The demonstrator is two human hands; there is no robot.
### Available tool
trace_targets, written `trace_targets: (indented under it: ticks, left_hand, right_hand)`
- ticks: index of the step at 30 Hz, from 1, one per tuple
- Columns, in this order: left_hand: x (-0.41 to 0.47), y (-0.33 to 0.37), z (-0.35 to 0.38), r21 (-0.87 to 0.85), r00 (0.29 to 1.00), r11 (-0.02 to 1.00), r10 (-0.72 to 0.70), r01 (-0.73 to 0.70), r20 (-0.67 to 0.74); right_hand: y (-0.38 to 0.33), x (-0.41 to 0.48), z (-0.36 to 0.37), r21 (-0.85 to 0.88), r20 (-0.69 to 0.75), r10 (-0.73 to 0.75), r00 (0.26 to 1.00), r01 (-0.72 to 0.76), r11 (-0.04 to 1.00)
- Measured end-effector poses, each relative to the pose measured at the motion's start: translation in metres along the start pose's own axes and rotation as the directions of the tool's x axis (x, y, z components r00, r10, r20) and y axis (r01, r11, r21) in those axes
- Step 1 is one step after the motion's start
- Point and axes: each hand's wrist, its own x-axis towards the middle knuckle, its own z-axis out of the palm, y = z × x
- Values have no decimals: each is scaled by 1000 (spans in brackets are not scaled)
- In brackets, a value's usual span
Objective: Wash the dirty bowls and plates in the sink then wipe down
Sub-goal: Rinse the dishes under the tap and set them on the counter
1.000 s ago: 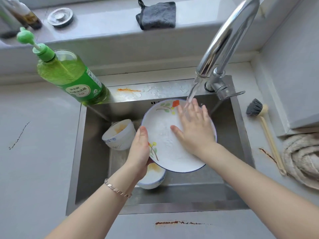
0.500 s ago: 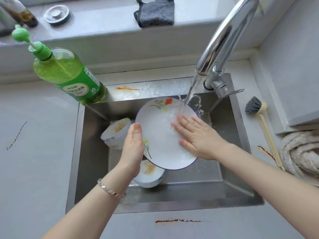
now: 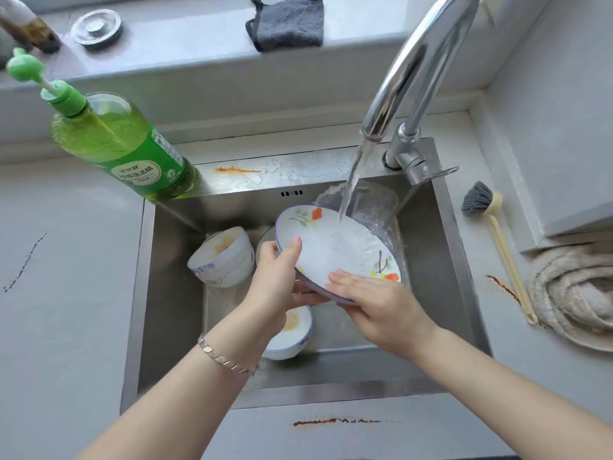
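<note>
Your left hand [image 3: 275, 280] grips the plate [image 3: 313, 254] at its left rim, thumb on top, fingers underneath. Your right hand [image 3: 374, 303] lies flat on the plate's near edge, fingers straight.

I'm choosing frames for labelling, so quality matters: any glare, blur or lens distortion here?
Head view: soft, even daylight; bright glare streaks along the chrome faucet; the wide lens bows the edges, so the green soap bottle seems to lean; running water smears detail on the plate; the towel at the right edge looks soft.
</note>
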Motion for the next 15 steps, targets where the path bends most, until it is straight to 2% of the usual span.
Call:
trace_targets:
  ticks: [1, 3, 5, 7, 9, 11, 13, 15]
  left_hand:
    - [1, 2, 0, 11, 1000, 1000, -12, 12, 27]
    - [6, 3, -4, 68, 999, 998, -20, 18, 31]
    - [14, 0, -13, 199, 1000, 980, 13, -8, -20]
    - [26, -6, -23, 282, 996, 959, 21, 4, -88]
    - [37, -7, -29, 244, 992, 967, -47, 74, -118]
    - [44, -5, -28, 174, 988, 974, -137, 149, -75]
    - [48, 0, -24, 145, 978, 972, -196, 184, 68]
    - [51, 8, -16, 133, 963, 973, -210, 188, 171]
  right_hand:
    - [1, 0, -5, 58, -47, 64, 997, -61, 996]
    - [1, 3, -15, 276, -80, 339, 937, -306, 911]
    - [9, 10, -24, 595, 17, 594, 805, -485, 641]
    - [24, 17, -32, 797, 91, 719, 689, -483, 362]
    - [35, 22, -40, 910, 180, 765, 619, -400, 110]
    - [41, 24, -44, 943, 274, 737, 617, -323, -80]
    - [43, 26, -47, 938, 333, 684, 649, -301, -171]
    - [47, 28, -50, 937, 344, 680, 648, -290, -197]
